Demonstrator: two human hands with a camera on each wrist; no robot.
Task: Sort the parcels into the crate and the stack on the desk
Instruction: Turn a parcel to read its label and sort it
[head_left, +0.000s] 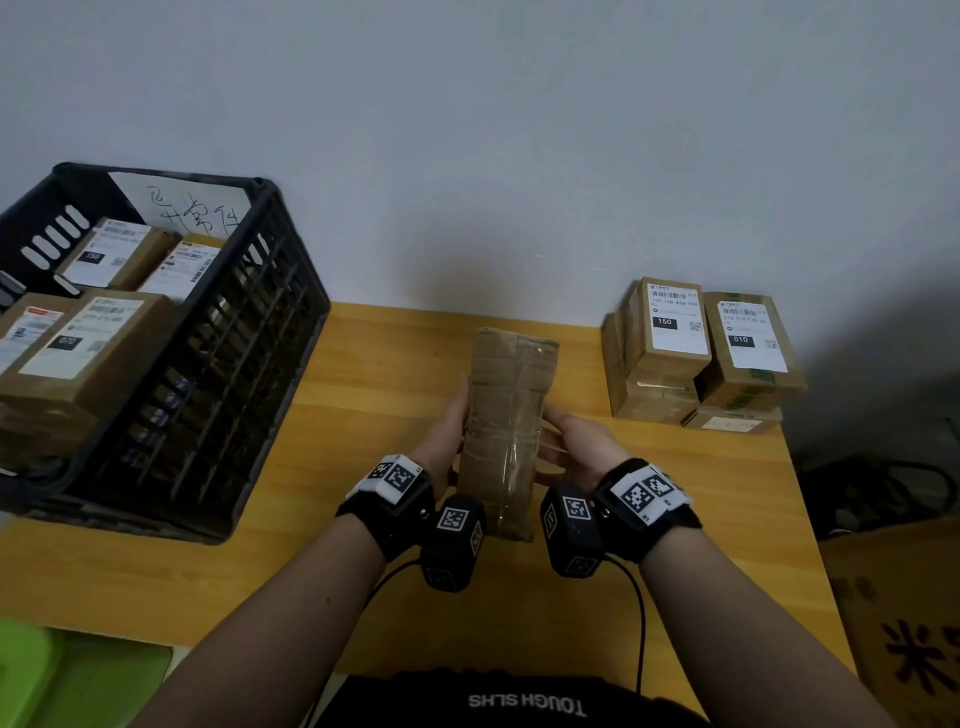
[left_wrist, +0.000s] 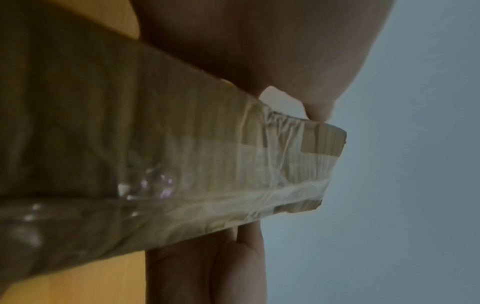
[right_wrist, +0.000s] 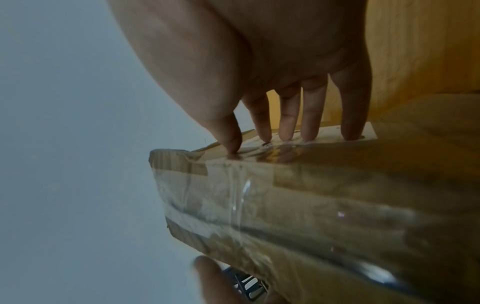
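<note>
Bare desk (head_left: 363, 571) showed around the hands at frame centre; crate (head_left: 249, 364) of parcels sat upper left, stack (head_left: 701, 353) at the right desk edge. Taped parcel (head_left: 506, 426) was held above mid-desk, left hand (head_left: 447, 431) and right hand (head_left: 576, 441) gripping its opposite long sides.
</note>
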